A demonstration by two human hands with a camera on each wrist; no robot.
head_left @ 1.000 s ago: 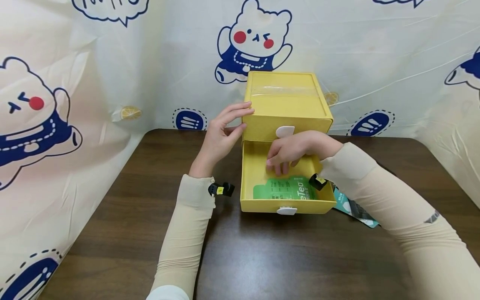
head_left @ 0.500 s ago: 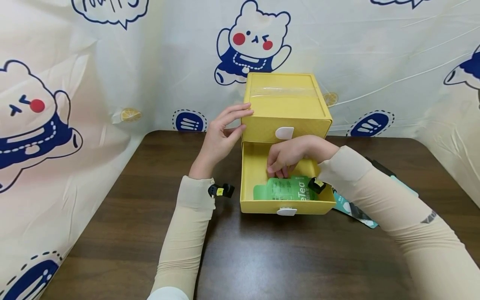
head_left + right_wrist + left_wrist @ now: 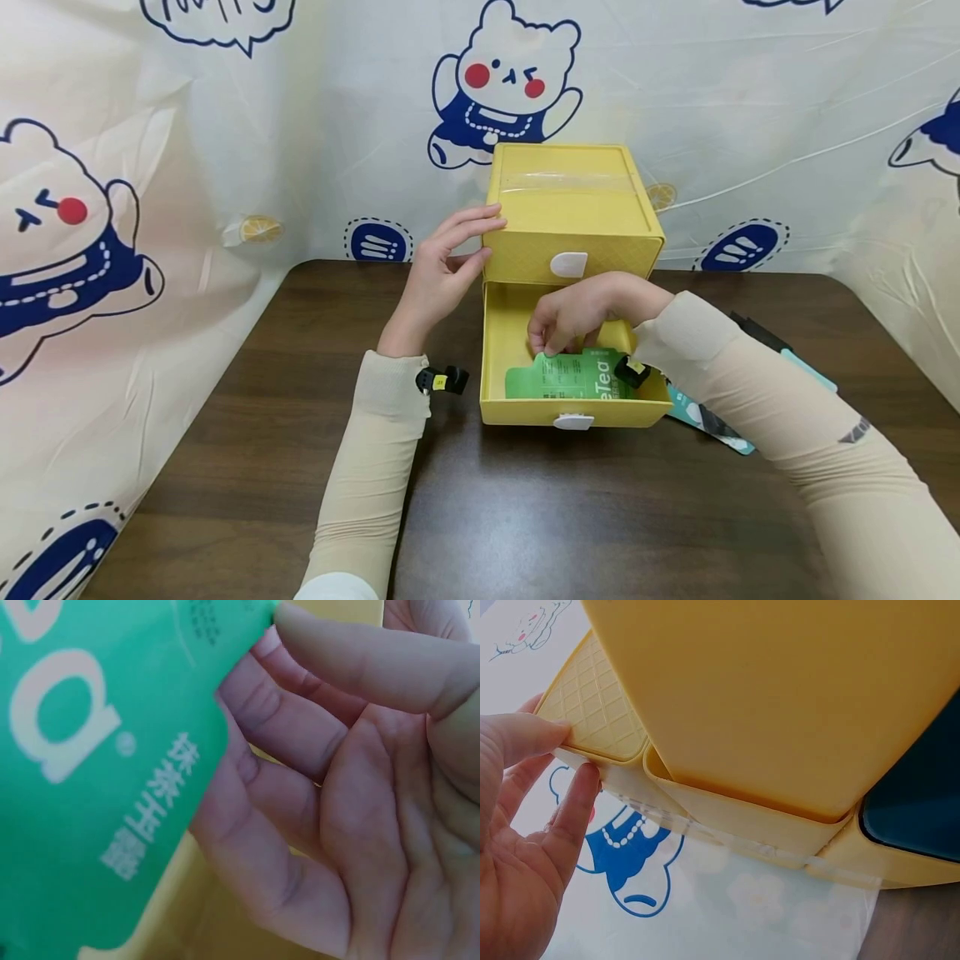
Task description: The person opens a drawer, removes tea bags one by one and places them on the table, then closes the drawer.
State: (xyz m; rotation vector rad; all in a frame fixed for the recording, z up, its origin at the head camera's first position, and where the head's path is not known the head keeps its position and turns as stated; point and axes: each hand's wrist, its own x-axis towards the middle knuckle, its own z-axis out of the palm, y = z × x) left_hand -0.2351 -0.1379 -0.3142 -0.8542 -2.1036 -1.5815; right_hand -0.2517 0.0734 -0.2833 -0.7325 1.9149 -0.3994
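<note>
Inside yellow drawer (image 3: pixel 517 413), downturned right grip (image 3: pixel 588 308), pinching green packet (image 3: pixel 566 379)

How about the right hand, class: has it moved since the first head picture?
Yes, slightly: the right hand has shifted down the picture, nearer the white handle on the open drawer.

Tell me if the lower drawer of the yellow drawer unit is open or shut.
Open: the lower drawer juts out past the upper drawer, showing its inside, where the right hand pinches a green tea packet.
</note>
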